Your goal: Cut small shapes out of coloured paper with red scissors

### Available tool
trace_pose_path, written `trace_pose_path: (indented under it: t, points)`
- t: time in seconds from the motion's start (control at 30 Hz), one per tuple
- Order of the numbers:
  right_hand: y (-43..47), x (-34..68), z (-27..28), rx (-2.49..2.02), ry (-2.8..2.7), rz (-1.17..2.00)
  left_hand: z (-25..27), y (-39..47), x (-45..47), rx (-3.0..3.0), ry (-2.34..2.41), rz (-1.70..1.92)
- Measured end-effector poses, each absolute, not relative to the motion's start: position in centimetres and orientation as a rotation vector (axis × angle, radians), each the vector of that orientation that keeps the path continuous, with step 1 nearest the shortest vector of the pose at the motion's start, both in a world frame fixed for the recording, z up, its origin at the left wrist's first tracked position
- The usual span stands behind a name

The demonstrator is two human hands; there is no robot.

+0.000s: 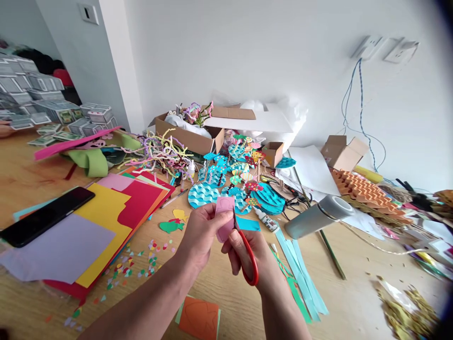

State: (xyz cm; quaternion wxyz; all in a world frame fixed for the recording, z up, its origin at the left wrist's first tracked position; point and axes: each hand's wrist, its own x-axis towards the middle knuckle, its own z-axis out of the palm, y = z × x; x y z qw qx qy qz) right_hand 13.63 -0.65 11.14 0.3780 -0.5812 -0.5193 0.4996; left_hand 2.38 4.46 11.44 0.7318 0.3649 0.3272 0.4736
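My left hand (201, 232) pinches a small piece of pink paper (224, 204) with a faint drawn outline on it. In my right hand (249, 250) is a pair of scissors (253, 269) with red handles, its dark blades against the right edge of the pink paper. Just below my hands lies a stack of orange paper (198, 317) with a drawn outline. Green and yellow paper fish (171, 226) rest left of my left hand. Behind the paper stand blue wavy discs (203, 194) with colourful paper fish on them.
Coloured paper sheets (102, 203) and a black phone (47, 216) lie at left, beside scattered paper scraps (141, 264). A grey flask (314, 218), a glue bottle (266, 219) and blue strips (300, 274) are at right. Pipe cleaners (163, 151) and a cardboard box (187, 136) sit behind.
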Motion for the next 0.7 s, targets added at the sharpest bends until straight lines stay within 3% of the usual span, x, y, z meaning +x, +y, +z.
trace_pose_path:
  t: [0.7]
  points:
    - [-0.6,14.9,11.2,-1.438,-1.518,1.223,10.7,4.6,2.5,0.86,0.662,0.971]
